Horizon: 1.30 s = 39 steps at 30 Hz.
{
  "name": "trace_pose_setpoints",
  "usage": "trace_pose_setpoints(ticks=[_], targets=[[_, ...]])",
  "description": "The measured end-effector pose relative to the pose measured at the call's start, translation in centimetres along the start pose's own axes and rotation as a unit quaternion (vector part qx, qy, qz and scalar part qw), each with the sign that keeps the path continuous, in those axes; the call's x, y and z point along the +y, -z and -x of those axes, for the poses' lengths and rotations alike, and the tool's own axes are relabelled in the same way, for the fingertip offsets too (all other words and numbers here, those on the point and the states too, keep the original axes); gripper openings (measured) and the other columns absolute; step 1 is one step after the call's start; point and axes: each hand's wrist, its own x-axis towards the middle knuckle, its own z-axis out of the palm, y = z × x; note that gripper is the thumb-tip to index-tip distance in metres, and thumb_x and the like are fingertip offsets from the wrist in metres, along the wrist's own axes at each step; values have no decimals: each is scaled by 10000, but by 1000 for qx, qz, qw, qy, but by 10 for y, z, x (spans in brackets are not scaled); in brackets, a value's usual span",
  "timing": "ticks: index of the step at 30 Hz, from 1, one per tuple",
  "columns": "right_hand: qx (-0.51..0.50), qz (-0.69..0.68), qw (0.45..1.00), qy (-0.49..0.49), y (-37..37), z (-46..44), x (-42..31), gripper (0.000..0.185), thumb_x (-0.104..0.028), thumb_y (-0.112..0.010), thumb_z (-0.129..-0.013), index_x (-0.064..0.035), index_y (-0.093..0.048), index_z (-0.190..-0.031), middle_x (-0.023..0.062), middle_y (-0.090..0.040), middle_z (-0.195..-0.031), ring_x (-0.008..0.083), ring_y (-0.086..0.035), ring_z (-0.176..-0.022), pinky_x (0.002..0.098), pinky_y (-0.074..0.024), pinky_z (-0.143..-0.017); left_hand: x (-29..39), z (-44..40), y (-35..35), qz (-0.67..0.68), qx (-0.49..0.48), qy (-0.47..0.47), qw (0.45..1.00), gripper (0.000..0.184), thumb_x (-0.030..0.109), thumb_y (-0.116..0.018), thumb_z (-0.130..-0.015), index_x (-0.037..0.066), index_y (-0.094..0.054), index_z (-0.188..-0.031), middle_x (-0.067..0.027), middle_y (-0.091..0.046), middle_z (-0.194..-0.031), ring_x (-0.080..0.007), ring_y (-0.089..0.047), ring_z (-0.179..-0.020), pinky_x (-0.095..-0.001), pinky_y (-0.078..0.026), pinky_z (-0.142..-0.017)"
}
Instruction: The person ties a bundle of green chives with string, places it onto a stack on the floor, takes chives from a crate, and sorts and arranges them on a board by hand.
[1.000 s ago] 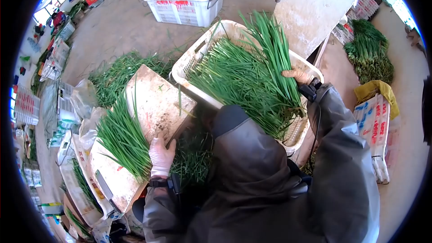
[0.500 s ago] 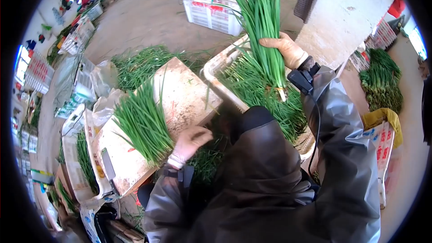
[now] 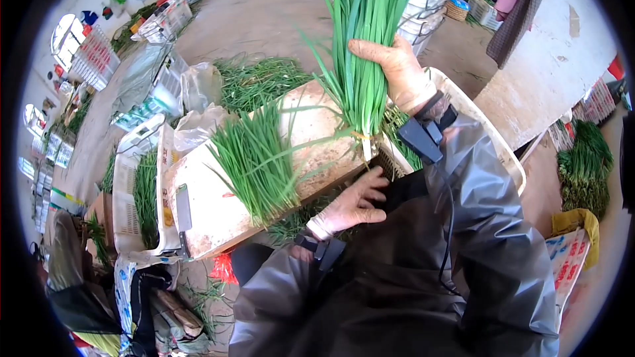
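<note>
My right hand, gloved, is wrapped round an upright bundle of long green stalks, whose pale ends point down over the board's right end. Below those ends my left hand, also gloved, has its fingers apart and holds nothing. A second pile of green stalks lies on the stained board, left of my hands. A knife rests at the board's left end. Behind my right hand and forearm is a white basket, mostly hidden.
Loose greens lie on the floor beyond the board. A white crate with greens stands at the left. Stacked crates are behind the held bundle. A pale panel leans at the right, near more greens.
My right hand has lifted the bundle out of the basket and brought it left to the board. My left hand has left the pile and moved right, its fingers now spread. The view has turned.
</note>
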Motion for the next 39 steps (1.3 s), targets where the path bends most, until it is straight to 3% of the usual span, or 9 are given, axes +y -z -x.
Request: trace_pose_setpoints(ticks=[3,7,13,18,24,29,36,38,39], targets=[[11,-1,1000,-15,-11,23,13,388,-77,-817,-856,3,-676,-1208,87,-745,-1062,175,-710,-895,333,-582,-829,-5,3,23,3,138,-38,990,1161,176,-916,-742,86,-195,-1648,-155,-457,-1542,-293,-514,-1332,-460,-421,-1147],[25,20,998,-45,-2,42,48,413,-80,-822,-848,1,-670,-1224,81,-742,-1093,179,-703,-944,331,-568,-881,11,16,44,141,91,-86,982,1282,155,-928,-722,121,-65,-1670,-184,-308,-1646,-312,-335,-1508,-486,-307,-1236],[6,12,997,-72,-15,81,80,371,-73,-816,-867,-11,-694,-1212,61,-740,-1119,153,-688,-965,315,-557,-894,17,17,45,190,174,-153,954,1341,200,-946,-711,156,-17,-1677,-158,-254,-1674,-311,-348,-1502,-480,-362,-1195],[-37,85,995,-25,-20,91,111,540,-47,-848,-814,-6,-632,-1307,77,-730,-1148,168,-673,-1049,344,-539,-972,22,15,48,61,297,-95,948,888,42,-822,-769,59,-380,-1540,-54,-564,-1382,-214,-579,-1231,-362,-484,-1055],[-59,191,980,20,-13,80,124,743,-73,-890,-759,-15,-538,-1410,83,-683,-1249,170,-628,-1135,349,-509,-1028,43,6,60,189,292,-176,921,780,68,-817,-793,59,-452,-1481,-73,-617,-1349,-220,-605,-1225,-361,-479,-1060],[-68,32,997,5,-19,79,153,735,-220,-880,-785,0,-528,-1392,126,-669,-1269,205,-629,-1168,346,-499,-1034,77,-7,58,34,321,-175,930,776,-82,-815,-757,35,-453,-1434,-108,-643,-1275,-231,-654,-1129,-367,-556,-977],[-123,42,992,4,-23,53,174,752,-193,-897,-782,-2,-519,-1404,119,-674,-1281,182,-630,-1158,337,-507,-1024,103,-20,51,-92,378,-229,892,594,-76,-813,-802,-41,-543,-1330,-114,-707,-1195,-187,-688,-1051,-328,-598,-874],[-128,166,977,44,-20,57,148,685,-151,-877,-800,-12,-540,-1379,113,-677,-1247,175,-635,-1125,335,-522,-999,114,-22,48,-120,380,-201,895,525,-88,-802,-802,-43,-585,-1278,-122,-717,-1177,-179,-692,-1033,-324,-593,-866],[-147,43,988,-7,-16,55,155,658,-136,-868,-806,-13,-545,-1367,108,-675,-1235,173,-637,-1111,336,-528,-988,116,-23,49,-134,380,-187,896,492,-94,-797,-802,-43,-606,-1252,-125,-723,-1168,-175,-694,-1024,-322,-590,-862]])
